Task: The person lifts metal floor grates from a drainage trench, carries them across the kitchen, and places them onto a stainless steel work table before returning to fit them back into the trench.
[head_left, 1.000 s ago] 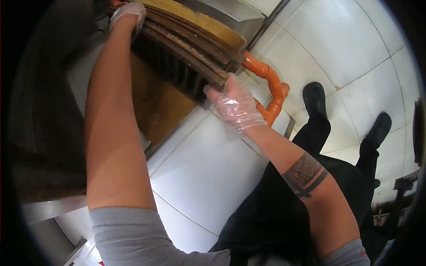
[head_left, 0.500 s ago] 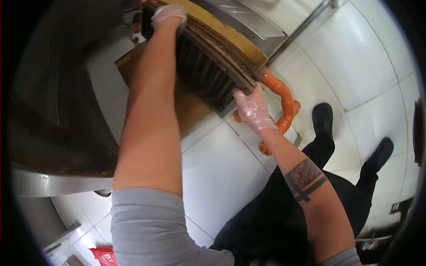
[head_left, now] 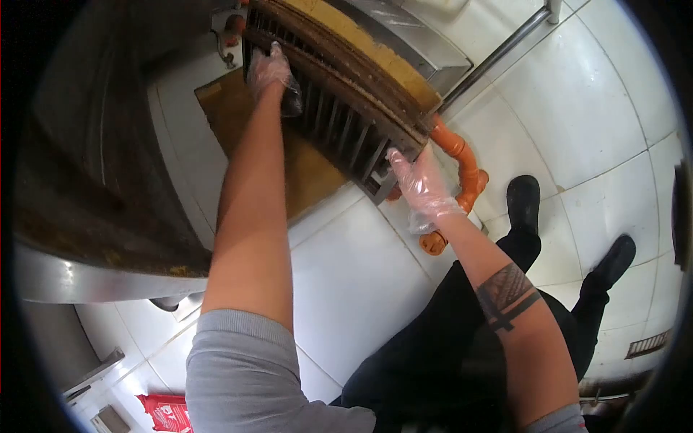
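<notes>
A dark, grimy slatted metal grate (head_left: pixel 334 115) lies tilted at the top of the head view, its long top bar running down to the right. My left hand (head_left: pixel 270 73), in a clear plastic glove, is closed around a bar near its far end, thumb on top. At the near corner, my right hand (head_left: pixel 421 180), gloved the same way, grips the frame with the thumb in front and the other fingers mostly hidden. Behind the grate is a yellowish-brown board edge (head_left: pixel 379 50).
An orange pipe (head_left: pixel 468 162) bends down beside my right hand. A brown flat panel (head_left: pixel 314 169) lies below the grate on white tiles (head_left: pixel 346 267). A large dark curved vessel (head_left: pixel 94 209) stands at left; a metal rail (head_left: pixel 498 58) runs upper right. A red packet (head_left: pixel 164 413) is lower left.
My left hand has moved down from the grate's top edge to a bar on its slatted face. The grate's slats show more openly now. My right hand stays at the near corner.
</notes>
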A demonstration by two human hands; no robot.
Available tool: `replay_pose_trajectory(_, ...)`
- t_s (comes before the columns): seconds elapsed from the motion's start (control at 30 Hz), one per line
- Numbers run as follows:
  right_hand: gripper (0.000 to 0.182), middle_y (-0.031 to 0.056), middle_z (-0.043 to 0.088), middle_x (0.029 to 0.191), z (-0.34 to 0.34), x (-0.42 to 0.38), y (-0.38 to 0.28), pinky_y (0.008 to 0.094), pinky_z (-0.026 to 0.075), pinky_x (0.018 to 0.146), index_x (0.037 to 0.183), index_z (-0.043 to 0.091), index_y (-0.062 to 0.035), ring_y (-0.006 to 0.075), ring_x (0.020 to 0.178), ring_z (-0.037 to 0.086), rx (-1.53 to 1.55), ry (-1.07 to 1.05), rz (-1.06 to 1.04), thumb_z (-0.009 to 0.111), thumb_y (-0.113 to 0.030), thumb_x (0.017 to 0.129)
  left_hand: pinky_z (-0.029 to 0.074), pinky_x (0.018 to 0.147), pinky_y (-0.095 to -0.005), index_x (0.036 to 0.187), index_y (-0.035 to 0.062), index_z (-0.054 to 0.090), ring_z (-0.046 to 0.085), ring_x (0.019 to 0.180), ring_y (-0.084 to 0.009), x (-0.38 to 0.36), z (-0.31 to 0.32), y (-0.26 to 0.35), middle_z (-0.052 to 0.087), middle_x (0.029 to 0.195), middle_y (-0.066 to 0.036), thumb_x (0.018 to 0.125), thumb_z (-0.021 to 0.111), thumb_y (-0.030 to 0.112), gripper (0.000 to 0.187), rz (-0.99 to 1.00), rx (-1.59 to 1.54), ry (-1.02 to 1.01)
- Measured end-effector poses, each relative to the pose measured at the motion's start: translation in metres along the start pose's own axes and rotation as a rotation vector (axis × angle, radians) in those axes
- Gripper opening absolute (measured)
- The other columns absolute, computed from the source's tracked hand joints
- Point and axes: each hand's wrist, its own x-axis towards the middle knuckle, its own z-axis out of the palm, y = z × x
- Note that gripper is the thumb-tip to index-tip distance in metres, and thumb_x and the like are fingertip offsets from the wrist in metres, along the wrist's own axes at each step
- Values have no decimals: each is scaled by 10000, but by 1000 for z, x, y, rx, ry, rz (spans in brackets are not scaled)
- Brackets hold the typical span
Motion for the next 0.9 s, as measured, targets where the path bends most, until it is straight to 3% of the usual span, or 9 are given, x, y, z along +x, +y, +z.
replay_pose_trajectory(0.03, 529, 264, 635, 1219, 3, -2, 0, 433, 457, 1009, 1375, 401, 46, 380, 1176, 613, 25, 17, 26, 620, -268, 1009, 466, 1078, -477, 1498, 21, 451, 581, 1291, -397, 4, 11, -24, 552, 1449, -254, 1038, 460, 544, 696, -224, 19, -139)
replay_pose_trajectory(0.17, 522, 258, 633, 1242, 4, -13, -10, 429, 456, 1014, 1379, 411, 44, 375, 1181, 613, -46, 40, 30, 625, -261, 1013, 470, 1070, -451, 1538, -31, 368, 520, 1359, -354, 2, 59, -85, 478, 1528, -222, 968, 503, 674, 917, -297, -505, -235)
replay_pose_trajectory(0.3, 516, 247, 637, 1253, 4, -22, -6, 419, 460, 1016, 1383, 413, 36, 353, 1180, 618, -8, -1, 133, 626, -253, 1012, 484, 1044, -443, 1472, -94, 448, 563, 1306, -353, -2, 35, -26, 532, 1470, -243, 859, 574, 794, 1086, -196, -569, -260)
replay_pose_trajectory(0.37, 509, 245, 634, 1256, 13, -22, 11, 397, 465, 1015, 1377, 417, 33, 329, 1179, 621, 27, 25, 47, 626, -250, 1009, 512, 985, -450, 1318, -107, 602, 640, 1180, -374, 2, 28, 4, 638, 1312, -274, 812, 616, 813, 1049, -124, -294, -285)
replay_pose_trajectory(0.4, 509, 245, 634, 1256, 16, -27, 15, 397, 465, 1015, 1377, 417, 33, 329, 1179, 621, 33, 26, 50, 626, -250, 1009, 530, 930, -468, 1110, -117, 698, 685, 1059, -405, -3, 33, 7, 696, 1153, -295, 796, 705, 742, 914, -150, -413, -211)
replay_pose_trajectory(0.5, 549, 233, 630, 1260, 18, -37, 25, 387, 465, 1022, 1399, 399, 45, 315, 1186, 617, -45, 26, 176, 629, -260, 1005, 536, 911, -467, 1022, -116, 709, 690, 1034, -414, -7, 44, -6, 700, 1101, -308, 790, 772, 657, 809, -35, -301, -83)
replay_pose_trajectory(0.7, 597, 228, 632, 1206, 28, -53, 72, 382, 463, 1000, 1426, 374, 71, 302, 1145, 616, 44, 88, 15, 609, -291, 1014, 493, 955, -474, 1012, -134, 693, 668, 1044, -428, -29, 48, 11, 691, 1064, -322, 845, 747, 573, 728, 193, -163, 72)
replay_pose_trajectory(0.77, 596, 235, 635, 1190, 20, -45, 36, 388, 470, 987, 1428, 375, 64, 311, 1114, 626, 50, 53, 105, 607, -298, 1016, 511, 947, -478, 927, -129, 703, 678, 1011, -459, -9, 54, 11, 690, 1004, -353, 852, 773, 488, 625, 160, -196, 107)
replay_pose_trajectory(0.9, 593, 279, 647, 1172, 20, -23, -22, 434, 495, 955, 1427, 380, 44, 381, 1069, 658, 28, 60, 226, 604, -322, 1018, 514, 931, -492, 983, -154, 694, 680, 1017, -446, 24, 46, 23, 685, 1061, -359, 886, 679, 585, 745, 112, -127, 10)
